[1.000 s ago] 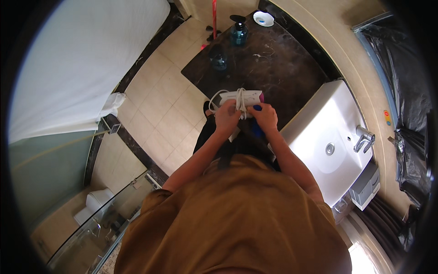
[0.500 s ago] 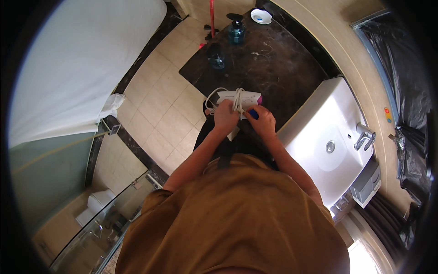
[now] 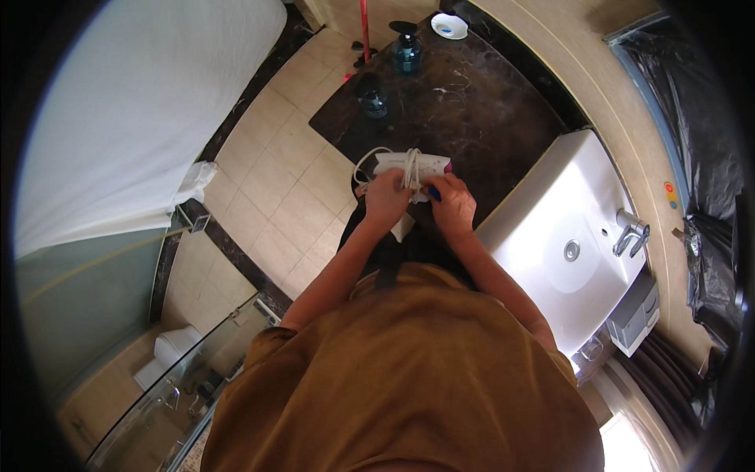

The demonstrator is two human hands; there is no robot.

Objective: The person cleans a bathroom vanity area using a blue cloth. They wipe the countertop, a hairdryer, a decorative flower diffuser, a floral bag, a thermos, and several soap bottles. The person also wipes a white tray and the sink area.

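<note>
In the head view, the left hand (image 3: 385,203) is curled around the near left part of a white appliance (image 3: 432,164) with a magenta end, its fingers drawn in and holding. The appliance's body lies just beyond both hands' fingertips, sideways, its magenta end just past the right fingers. A white cord (image 3: 412,167) wraps the body right at the left fingertips, and a loop of it arcs out beyond them to the left. The right hand (image 3: 454,206) has its fingers bent and narrow on a small blue piece (image 3: 434,192), near the cord; its exact hold is partly hidden. Beyond the fingers spreads a dark marbled counter (image 3: 487,102); to their right sits a white sink (image 3: 535,244).
</note>
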